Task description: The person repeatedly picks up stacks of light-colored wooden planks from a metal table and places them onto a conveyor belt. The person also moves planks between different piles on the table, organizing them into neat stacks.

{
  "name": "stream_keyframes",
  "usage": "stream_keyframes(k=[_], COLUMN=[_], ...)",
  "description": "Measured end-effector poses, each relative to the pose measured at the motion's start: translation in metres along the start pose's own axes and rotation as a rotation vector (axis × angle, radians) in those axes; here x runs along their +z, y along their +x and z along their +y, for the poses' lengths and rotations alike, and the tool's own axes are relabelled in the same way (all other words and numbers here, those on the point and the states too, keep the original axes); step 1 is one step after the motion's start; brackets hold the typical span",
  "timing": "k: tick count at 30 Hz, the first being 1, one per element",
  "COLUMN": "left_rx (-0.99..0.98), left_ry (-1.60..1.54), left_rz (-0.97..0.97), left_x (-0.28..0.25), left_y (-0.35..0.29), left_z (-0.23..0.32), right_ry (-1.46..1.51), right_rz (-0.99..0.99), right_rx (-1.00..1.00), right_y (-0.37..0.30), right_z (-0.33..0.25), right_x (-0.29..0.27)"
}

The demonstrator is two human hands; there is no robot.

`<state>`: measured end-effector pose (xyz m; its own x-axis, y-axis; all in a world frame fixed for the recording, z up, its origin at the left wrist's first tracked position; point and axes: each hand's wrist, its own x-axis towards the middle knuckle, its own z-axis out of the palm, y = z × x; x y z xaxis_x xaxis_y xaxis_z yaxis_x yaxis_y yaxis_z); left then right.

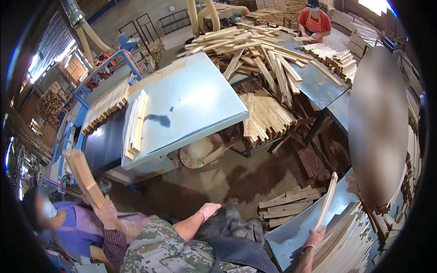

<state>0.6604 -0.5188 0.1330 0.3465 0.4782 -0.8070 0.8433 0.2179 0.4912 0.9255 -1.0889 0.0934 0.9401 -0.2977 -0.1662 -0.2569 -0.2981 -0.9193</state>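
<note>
My right hand [314, 237], in a pinkish work glove, is closed round the lower end of a narrow wooden strip [327, 202], which tilts upward. Below and beside that hand lies a stack of long wooden strips [348, 241] on a blue-grey metal table [291, 241]. My left hand [209, 211], gloved too, sits over my dark apron [232, 227]. Its fingers look curled together, with nothing visible in them. At the left, a masked co-worker's gloved hand [107, 214] holds up several wooden pieces [85, 177].
Ahead stands a pale blue machine table [195, 95] with a few strips [136, 123] by a dark conveyor belt [105, 141]. Beyond it are a heaped wood pile [246, 45] and stacked boards [268, 116]. Short boards [289, 204] lie low beside my table. Another worker [314, 25] stands far right.
</note>
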Motion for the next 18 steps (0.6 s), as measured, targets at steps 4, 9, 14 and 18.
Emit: stream_keyframes(k=[4,9,14,18], left_rx=[0.882,0.131,0.291,0.351], left_ry=[0.991,-0.276,-0.270,-0.254], left_rz=[0.096,-0.193,-0.392,-0.483], left_x=[0.011,0.038,0.048,0.064], left_y=[0.041,-0.034,-0.093,-0.115], left_z=[0.016,0.103,0.150,0.153], right_ry=[0.458,0.764,0.996,0.848], right_rz=[-0.564,-0.820,-1.047,-0.999], right_rx=[0.278,0.532,0.552,0.445], right_y=[-0.075,-0.109,-0.131,-0.146], right_z=[-0.162,-0.235,-0.272,-0.286], right_x=[0.062,0.114,0.147,0.155])
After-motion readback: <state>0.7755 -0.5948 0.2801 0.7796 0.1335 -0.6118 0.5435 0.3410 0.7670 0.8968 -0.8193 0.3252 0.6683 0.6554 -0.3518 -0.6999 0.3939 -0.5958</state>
